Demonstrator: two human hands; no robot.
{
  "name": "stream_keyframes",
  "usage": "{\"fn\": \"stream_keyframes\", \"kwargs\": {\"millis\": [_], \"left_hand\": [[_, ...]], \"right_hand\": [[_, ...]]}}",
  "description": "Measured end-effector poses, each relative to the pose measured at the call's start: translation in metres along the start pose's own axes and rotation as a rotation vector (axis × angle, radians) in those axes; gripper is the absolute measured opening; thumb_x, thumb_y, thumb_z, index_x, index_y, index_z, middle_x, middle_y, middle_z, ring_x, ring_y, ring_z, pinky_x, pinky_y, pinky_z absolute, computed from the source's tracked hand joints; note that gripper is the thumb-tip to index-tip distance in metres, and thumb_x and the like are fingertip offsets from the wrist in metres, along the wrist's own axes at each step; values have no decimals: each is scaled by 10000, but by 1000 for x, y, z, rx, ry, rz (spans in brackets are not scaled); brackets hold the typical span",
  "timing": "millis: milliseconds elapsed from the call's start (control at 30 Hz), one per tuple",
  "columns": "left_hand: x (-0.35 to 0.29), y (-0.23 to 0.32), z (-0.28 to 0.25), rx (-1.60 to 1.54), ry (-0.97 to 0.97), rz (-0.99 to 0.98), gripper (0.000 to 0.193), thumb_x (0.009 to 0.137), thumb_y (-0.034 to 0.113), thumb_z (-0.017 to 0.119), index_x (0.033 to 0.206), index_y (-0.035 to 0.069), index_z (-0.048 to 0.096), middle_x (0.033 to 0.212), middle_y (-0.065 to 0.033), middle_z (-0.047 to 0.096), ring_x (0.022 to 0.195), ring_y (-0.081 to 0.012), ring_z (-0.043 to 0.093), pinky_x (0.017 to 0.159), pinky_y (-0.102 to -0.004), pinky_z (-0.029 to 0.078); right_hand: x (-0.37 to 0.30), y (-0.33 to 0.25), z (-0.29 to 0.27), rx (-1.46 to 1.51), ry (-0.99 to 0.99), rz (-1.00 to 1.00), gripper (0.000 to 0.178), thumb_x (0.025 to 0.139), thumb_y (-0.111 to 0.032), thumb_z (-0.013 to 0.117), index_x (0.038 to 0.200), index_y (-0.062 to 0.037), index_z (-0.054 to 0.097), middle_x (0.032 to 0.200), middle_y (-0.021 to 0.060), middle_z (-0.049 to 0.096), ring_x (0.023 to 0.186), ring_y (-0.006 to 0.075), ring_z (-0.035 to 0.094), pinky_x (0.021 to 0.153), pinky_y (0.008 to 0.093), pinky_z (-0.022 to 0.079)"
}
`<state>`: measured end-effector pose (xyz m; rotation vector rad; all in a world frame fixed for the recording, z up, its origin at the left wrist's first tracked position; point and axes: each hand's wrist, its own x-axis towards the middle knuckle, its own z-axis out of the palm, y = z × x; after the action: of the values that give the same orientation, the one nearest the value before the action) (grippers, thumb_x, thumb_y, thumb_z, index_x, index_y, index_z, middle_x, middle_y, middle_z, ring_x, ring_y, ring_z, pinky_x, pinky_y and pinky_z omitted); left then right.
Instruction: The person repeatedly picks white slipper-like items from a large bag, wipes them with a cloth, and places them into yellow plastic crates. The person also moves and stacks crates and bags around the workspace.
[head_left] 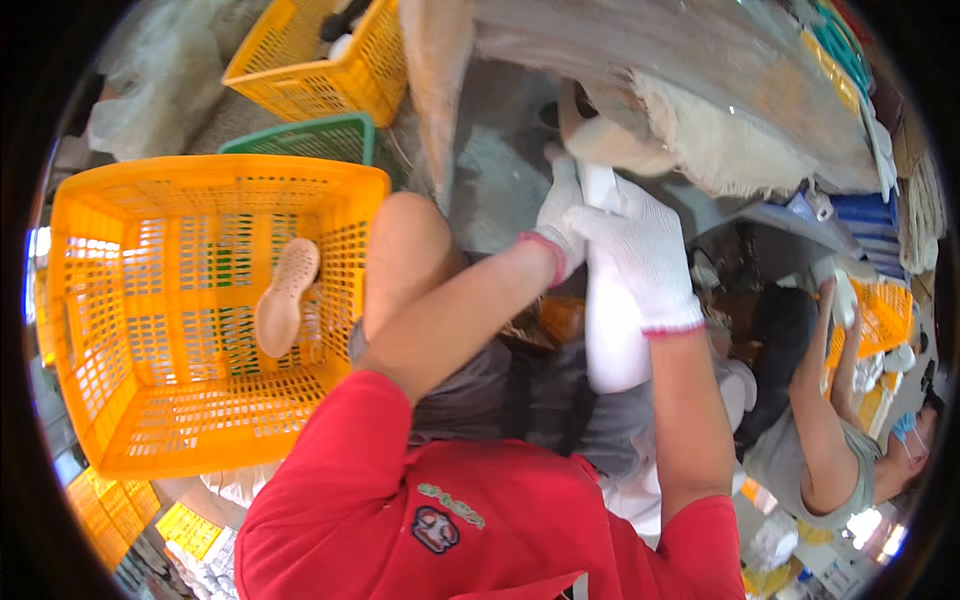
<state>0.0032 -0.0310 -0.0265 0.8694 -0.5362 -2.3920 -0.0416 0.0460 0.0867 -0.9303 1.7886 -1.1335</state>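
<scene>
Both my hands wear white knitted gloves with pink-red cuffs. Above my lap, my right hand [640, 240] is closed round a long, smooth white piece [615, 340], shaped like a shoe sole. My left hand [564, 215] grips its upper end, close against my right fingers; part of the piece is hidden under the gloves. Just beyond my hands is a rounded cream-coloured part [620, 145], beside a fluffy, frayed pale pad [710, 140]. Whether the white piece touches that part, I cannot tell. A beige sole with small holes [278, 325] lies in the orange crate [100, 440] on my left.
Behind that crate stand a green crate [300, 135] and another yellow-orange crate [290, 88] with a few items inside. A dusty board [660, 45] spans the far side. On the right, a person in a grey shirt [815, 470] works near an orange crate [885, 315].
</scene>
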Motion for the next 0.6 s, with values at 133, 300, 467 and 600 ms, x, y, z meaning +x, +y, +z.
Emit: {"fn": "stream_keyframes", "kwargs": {"millis": [133,300,467,600], "left_hand": [[24,33,12,-138,-51,-240,772,1119,754,280,1361,116,641,1184,-108,701,1105,-287,660,964,-434,563],[46,41,10,-18,-182,104,745,1107,772,326,1342,140,645,1117,-110,704,1018,-325,683,898,-458,583],[19,4,-12,-330,-246,-385,720,1092,787,371,1318,162,648,1047,-114,706,928,-364,705,830,-483,602],[21,16,-19,555,-80,249,644,1117,698,436,1255,111,660,1016,-124,735,928,-332,722,816,-441,609]], "right_hand": [[-40,-18,0,-166,-32,9,596,970,-83,741,1537,4,580,1051,18,722,849,134,686,730,294,574],[-5,-27,-13,47,-231,-26,303,931,-227,784,1148,-33,699,926,110,735,876,293,737,806,417,592],[-97,6,10,-582,92,-174,615,805,-288,900,1307,-39,646,1149,203,718,1052,385,730,914,459,598],[-90,17,20,-499,234,-73,651,756,-285,929,1306,-49,672,1187,206,737,1044,401,744,907,457,611]]}}
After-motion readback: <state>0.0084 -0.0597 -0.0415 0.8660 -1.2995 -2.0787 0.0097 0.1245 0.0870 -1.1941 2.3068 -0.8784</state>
